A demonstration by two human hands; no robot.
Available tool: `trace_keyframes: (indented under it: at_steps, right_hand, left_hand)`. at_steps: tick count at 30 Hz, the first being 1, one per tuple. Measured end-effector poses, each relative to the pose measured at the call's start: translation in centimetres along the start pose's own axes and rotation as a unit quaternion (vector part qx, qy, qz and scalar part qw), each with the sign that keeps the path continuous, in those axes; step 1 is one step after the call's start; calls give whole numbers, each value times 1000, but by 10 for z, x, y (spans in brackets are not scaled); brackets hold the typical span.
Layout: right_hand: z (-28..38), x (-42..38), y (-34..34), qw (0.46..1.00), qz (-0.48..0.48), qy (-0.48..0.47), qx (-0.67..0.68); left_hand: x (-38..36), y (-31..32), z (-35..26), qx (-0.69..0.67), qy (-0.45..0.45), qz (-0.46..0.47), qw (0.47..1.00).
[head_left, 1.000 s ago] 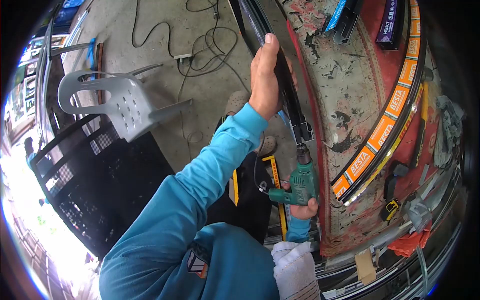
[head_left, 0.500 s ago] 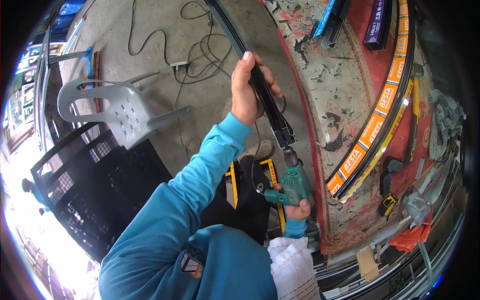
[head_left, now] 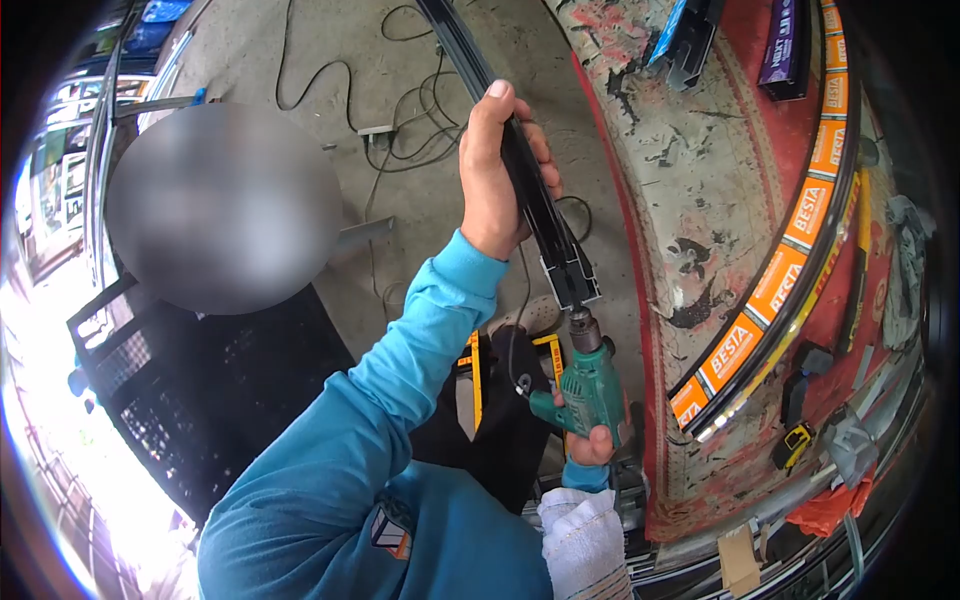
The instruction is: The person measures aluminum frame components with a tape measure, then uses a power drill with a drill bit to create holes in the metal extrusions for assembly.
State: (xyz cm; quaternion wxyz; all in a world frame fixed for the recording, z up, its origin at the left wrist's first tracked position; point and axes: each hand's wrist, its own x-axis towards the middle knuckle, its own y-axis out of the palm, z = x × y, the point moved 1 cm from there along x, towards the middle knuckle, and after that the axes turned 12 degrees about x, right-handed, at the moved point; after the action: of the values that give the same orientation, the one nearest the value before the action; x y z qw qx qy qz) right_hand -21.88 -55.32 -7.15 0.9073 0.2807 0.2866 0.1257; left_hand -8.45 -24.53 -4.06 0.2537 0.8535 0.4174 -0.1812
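A long black metal profile (head_left: 535,195) runs from the top of the view down toward my body, and my left hand (head_left: 490,180) is wrapped round it with the thumb along its upper side. The green power drill (head_left: 592,390) is gripped by my right hand (head_left: 593,443), low beside my legs. Its chuck (head_left: 584,328) points up at the profile's open, channelled end (head_left: 572,285). Chuck and end meet or nearly meet; the bit itself is hidden. A black cord runs up from the drill's handle.
On the right stands a worn, carpet-covered bench (head_left: 690,200) bearing profiles with orange BESTA labels (head_left: 770,290), a purple-labelled profile (head_left: 785,50) and a yellow tape measure (head_left: 795,445). Cords and a power strip (head_left: 376,131) lie on the concrete floor. A black mesh panel (head_left: 220,390) is at left.
The view has shifted slightly, so the bench and floor items appear further right. Both hands keep their grips, with drill and profile end still lined up.
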Motion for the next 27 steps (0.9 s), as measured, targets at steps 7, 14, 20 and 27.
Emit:
trace_keyframes:
  at_steps: [7, 14, 20, 27]
  right_hand:
    - [1, 4, -9, 991, -25, -54, -122]
    - [1, 2, -19, 956, -6, -125, -264]
    - [-3, 5, -12, 971, -7, -94, -219]
    - [-2, 4, -12, 960, 5, -128, -251]
  left_hand:
    - [-1, 2, 2, 16, 24, -4, 1000]
    - [5, 0, 7, 17, 37, 3, 999]
    - [6, -3, 8, 11, 32, 14, 999]
    - [4, -5, 8, 12, 46, 15, 999]
